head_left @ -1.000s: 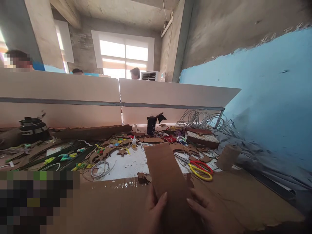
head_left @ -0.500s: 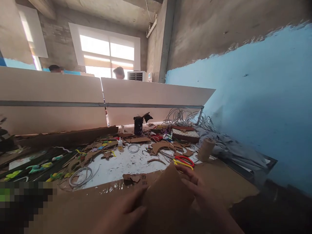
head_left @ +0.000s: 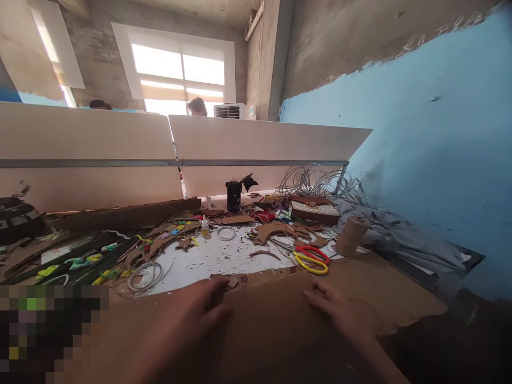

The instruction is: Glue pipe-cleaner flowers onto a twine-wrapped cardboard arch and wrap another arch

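Observation:
A brown cardboard sheet [head_left: 268, 314] lies across the front of the table, between and under my hands. My left hand [head_left: 196, 306] is over its left part, thumb apart from the fingers, which point toward the far edge. Over the right part, my right hand [head_left: 330, 306] has its fingers stretched out and slightly bent, touching the cardboard. Neither hand is wrapped round anything. Just beyond my right hand lie scissors [head_left: 312, 260] with one red and one yellow handle loop. A small torn cardboard scrap [head_left: 232, 281] is by my left fingertips.
A twine spool [head_left: 352, 236] stands at right, near a brown-and-white handbag [head_left: 314, 209] and coiled grey tubing [head_left: 310, 180]. A glue bottle [head_left: 205, 228], wire coils [head_left: 148, 277], cardboard offcuts [head_left: 276, 232] and a black cup [head_left: 233, 196] cover the table. A white partition [head_left: 264, 137] stands behind.
The cardboard piece that stood raised between my hands is now down flat. My hands have moved apart and their fingers have opened. The view has tilted down slightly.

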A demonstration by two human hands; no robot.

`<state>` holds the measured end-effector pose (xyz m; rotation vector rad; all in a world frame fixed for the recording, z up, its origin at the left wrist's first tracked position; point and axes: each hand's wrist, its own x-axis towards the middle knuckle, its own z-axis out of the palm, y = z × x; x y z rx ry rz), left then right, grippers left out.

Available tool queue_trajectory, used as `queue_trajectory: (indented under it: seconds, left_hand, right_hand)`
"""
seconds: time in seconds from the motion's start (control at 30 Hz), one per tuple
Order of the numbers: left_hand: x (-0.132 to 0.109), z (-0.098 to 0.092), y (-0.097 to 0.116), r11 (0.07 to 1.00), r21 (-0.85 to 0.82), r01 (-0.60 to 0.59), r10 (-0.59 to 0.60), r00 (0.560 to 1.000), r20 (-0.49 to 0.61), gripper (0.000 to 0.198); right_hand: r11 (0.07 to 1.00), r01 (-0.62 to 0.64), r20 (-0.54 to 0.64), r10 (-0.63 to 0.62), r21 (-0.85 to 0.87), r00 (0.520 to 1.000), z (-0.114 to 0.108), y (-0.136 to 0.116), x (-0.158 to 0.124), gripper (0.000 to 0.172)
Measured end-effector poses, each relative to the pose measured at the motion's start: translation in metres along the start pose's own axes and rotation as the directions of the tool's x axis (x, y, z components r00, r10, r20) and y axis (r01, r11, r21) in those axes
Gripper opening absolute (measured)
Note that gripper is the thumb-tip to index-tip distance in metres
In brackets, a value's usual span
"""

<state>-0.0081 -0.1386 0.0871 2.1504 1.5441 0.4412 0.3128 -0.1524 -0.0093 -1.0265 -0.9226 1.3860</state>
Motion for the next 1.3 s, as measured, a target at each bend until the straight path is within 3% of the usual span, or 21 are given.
queue_trajectory:
  seconds: [0.07, 0.13, 0.2, 0.27, 0.37, 0.5, 0.57, 0.67, 0.8, 0.93, 1.13, 1.3]
  left_hand:
    - [0.009, -0.003, -0.006, 0.997, 0.072, 0.01, -0.01, 1.0, 0.003, 0.043]
    - [0.017, 0.0, -0.01, 0.987, 0.157, 0.032, -0.034, 0.999, 0.014, 0.045]
    - [0.023, 0.009, -0.014, 0.961, 0.275, 0.042, -0.044, 0.999, 0.0, 0.048]
    - [0.027, 0.023, -0.016, 0.919, 0.392, 0.03, -0.028, 1.0, -0.013, 0.051]
    - [0.032, 0.044, -0.016, 0.887, 0.461, -0.004, 0.013, 1.0, -0.015, 0.054]
    - [0.039, 0.061, -0.022, 0.888, 0.451, -0.087, 0.137, 0.987, -0.081, 0.058]
    - [0.043, 0.067, -0.027, 0.899, 0.407, -0.159, 0.186, 0.982, -0.029, 0.061]
    - [0.048, 0.077, -0.036, 0.932, 0.307, -0.193, 0.171, 0.981, 0.095, 0.067]
    - [0.049, 0.085, -0.042, 0.944, 0.281, -0.173, 0.149, 0.983, 0.106, 0.069]
    - [0.045, 0.084, -0.041, 0.938, 0.291, -0.189, 0.174, 0.982, 0.075, 0.069]
    - [0.033, 0.081, -0.045, 0.92, 0.317, -0.23, 0.263, 0.963, -0.066, 0.071]
    - [0.017, 0.067, -0.048, 0.933, 0.288, -0.215, 0.216, 0.976, 0.029, 0.103]
  right_hand:
    - [0.993, 0.067, -0.003, -0.068, -0.102, 0.998, 0.002, 0.005, 0.011, 0.049]
    - [0.936, 0.128, -0.041, -0.15, -0.328, 0.988, 0.006, 0.011, 0.022, 0.051]
    - [0.778, 0.129, -0.077, -0.222, -0.615, 0.972, 0.01, 0.02, 0.029, 0.054]
    - [0.562, 0.063, -0.099, -0.253, -0.825, 0.962, 0.012, 0.027, 0.031, 0.06]
    - [0.344, 0.022, -0.082, -0.285, -0.939, 0.955, 0.014, 0.03, 0.03, 0.061]
    - [0.191, 0.162, 0.079, -0.384, -0.968, 0.92, 0.018, 0.019, 0.025, 0.047]
    - [0.179, 0.242, 0.164, -0.364, -0.954, 0.917, 0.022, 0.014, 0.024, 0.049]
    - [0.223, 0.326, 0.277, -0.224, -0.919, 0.934, 0.026, 0.015, 0.025, 0.057]
    - [0.245, 0.347, 0.328, -0.115, -0.905, 0.938, 0.025, 0.025, 0.027, 0.057]
    - [0.231, 0.299, 0.266, -0.161, -0.926, 0.95, 0.02, 0.029, 0.028, 0.065]
    - [0.273, 0.249, 0.206, -0.177, -0.929, 0.962, 0.014, 0.03, 0.031, 0.077]
    - [0.37, 0.285, 0.201, -0.248, -0.884, 0.948, 0.009, 0.031, 0.033, 0.073]
